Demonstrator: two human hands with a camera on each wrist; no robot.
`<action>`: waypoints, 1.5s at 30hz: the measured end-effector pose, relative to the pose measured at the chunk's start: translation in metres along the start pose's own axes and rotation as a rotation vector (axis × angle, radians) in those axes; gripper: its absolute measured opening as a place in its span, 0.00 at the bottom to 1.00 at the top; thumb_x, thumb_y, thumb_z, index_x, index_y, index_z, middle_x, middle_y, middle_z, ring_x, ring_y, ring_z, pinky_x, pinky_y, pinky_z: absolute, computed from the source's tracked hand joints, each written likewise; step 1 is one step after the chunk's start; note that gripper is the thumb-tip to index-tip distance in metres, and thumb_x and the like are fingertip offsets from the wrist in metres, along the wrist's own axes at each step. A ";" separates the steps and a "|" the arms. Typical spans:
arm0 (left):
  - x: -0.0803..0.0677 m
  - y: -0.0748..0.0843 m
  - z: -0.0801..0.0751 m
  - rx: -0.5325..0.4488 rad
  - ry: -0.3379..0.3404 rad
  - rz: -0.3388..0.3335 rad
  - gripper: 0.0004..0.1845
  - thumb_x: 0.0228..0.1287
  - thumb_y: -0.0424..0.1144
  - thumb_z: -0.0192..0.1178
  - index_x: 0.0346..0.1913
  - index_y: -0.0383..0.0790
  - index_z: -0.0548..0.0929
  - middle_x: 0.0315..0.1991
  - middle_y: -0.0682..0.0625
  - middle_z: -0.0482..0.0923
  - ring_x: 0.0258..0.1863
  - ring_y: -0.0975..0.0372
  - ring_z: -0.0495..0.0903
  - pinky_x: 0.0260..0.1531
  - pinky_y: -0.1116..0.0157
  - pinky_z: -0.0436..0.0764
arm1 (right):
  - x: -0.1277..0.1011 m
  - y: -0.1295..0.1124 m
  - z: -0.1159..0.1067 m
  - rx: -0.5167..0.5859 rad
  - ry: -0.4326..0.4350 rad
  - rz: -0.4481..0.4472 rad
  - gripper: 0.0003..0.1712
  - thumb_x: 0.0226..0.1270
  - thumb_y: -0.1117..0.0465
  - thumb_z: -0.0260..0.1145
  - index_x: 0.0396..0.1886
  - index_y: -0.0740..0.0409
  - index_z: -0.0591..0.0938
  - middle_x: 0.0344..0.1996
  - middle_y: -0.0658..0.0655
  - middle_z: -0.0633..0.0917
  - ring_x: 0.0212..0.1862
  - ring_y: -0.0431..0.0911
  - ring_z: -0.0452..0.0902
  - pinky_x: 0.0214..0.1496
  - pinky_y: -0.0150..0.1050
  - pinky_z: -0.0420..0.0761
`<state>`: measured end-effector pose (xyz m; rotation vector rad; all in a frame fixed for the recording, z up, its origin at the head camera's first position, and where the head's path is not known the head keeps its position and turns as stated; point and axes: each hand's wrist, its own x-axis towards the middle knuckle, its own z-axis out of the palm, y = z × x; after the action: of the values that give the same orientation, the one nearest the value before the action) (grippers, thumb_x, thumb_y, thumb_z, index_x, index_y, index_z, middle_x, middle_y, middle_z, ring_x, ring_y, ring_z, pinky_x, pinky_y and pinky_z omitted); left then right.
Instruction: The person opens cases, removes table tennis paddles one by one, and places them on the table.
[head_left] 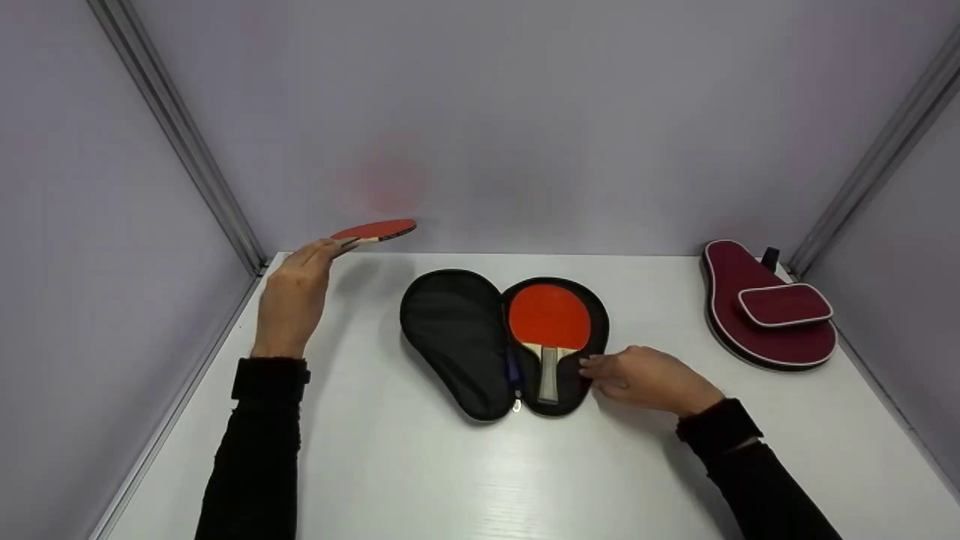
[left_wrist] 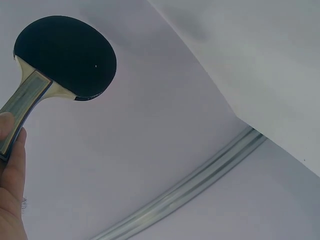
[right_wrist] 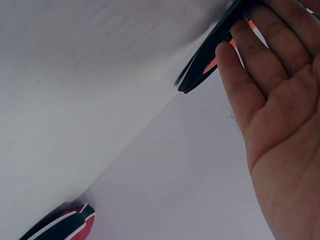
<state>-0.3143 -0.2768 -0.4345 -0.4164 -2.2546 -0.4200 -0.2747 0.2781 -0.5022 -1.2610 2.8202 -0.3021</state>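
Observation:
My left hand (head_left: 295, 296) is raised over the back left of the table, gripping a table tennis paddle (head_left: 386, 228) by its handle. Red rubber covers the paddle's upper face; black rubber (left_wrist: 70, 57) shows underneath in the left wrist view. Mid-table, a black zip case (head_left: 459, 337) lies unfolded. Its right half holds a second paddle (head_left: 551, 319), red side up, pale handle towards me. At that half's right rim, the fingertips of my right hand (head_left: 649, 379) touch the case. In the right wrist view those fingers are mostly extended; the thumb is hidden.
A maroon paddle case (head_left: 739, 300) with white piping and a small front pocket lies at the right back of the white table (head_left: 450, 480). Pale panels (head_left: 510, 135) enclose the back and sides, with metal frame posts (head_left: 180, 135) in the corners.

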 end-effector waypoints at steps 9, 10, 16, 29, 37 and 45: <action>-0.006 -0.028 -0.006 0.003 -0.007 -0.068 0.13 0.84 0.23 0.67 0.63 0.30 0.92 0.63 0.33 0.94 0.62 0.35 0.95 0.63 0.37 0.95 | 0.000 -0.001 -0.001 0.017 -0.009 0.012 0.21 0.83 0.65 0.68 0.69 0.58 0.95 0.68 0.56 0.96 0.64 0.55 0.97 0.66 0.56 0.97; -0.007 -0.031 -0.007 0.002 -0.012 -0.076 0.13 0.84 0.23 0.66 0.63 0.30 0.92 0.63 0.33 0.94 0.62 0.35 0.95 0.63 0.37 0.95 | 0.000 -0.001 -0.001 0.018 -0.011 0.012 0.21 0.84 0.65 0.68 0.69 0.58 0.95 0.68 0.56 0.95 0.64 0.55 0.97 0.66 0.56 0.97; -0.010 -0.044 -0.011 0.016 -0.063 -0.134 0.13 0.84 0.24 0.67 0.64 0.30 0.91 0.64 0.33 0.94 0.64 0.34 0.94 0.62 0.35 0.94 | 0.001 0.001 -0.001 0.016 -0.013 0.007 0.21 0.83 0.65 0.68 0.69 0.58 0.94 0.68 0.56 0.95 0.66 0.55 0.96 0.65 0.56 0.97; -0.015 -0.063 -0.020 0.052 -0.164 -0.186 0.13 0.85 0.23 0.64 0.64 0.28 0.90 0.65 0.29 0.92 0.62 0.29 0.93 0.57 0.30 0.93 | -0.001 -0.001 -0.001 0.044 -0.009 0.032 0.21 0.83 0.65 0.68 0.69 0.57 0.95 0.68 0.55 0.95 0.69 0.53 0.95 0.68 0.56 0.96; -0.021 -0.073 -0.020 0.052 -0.188 -0.205 0.14 0.84 0.21 0.63 0.65 0.28 0.90 0.67 0.26 0.90 0.66 0.27 0.90 0.66 0.29 0.90 | 0.000 -0.002 -0.001 0.060 -0.013 0.040 0.20 0.84 0.65 0.68 0.68 0.58 0.95 0.68 0.55 0.95 0.71 0.53 0.94 0.69 0.58 0.95; -0.028 -0.076 -0.018 0.058 -0.208 -0.242 0.15 0.83 0.22 0.65 0.65 0.31 0.91 0.66 0.27 0.90 0.63 0.26 0.91 0.57 0.28 0.92 | -0.001 -0.001 -0.001 0.050 -0.009 0.033 0.20 0.84 0.65 0.69 0.68 0.57 0.95 0.67 0.55 0.96 0.71 0.53 0.94 0.68 0.57 0.96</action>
<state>-0.3171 -0.3569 -0.4569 -0.1625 -2.5249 -0.4512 -0.2736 0.2784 -0.5013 -1.2020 2.8043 -0.3627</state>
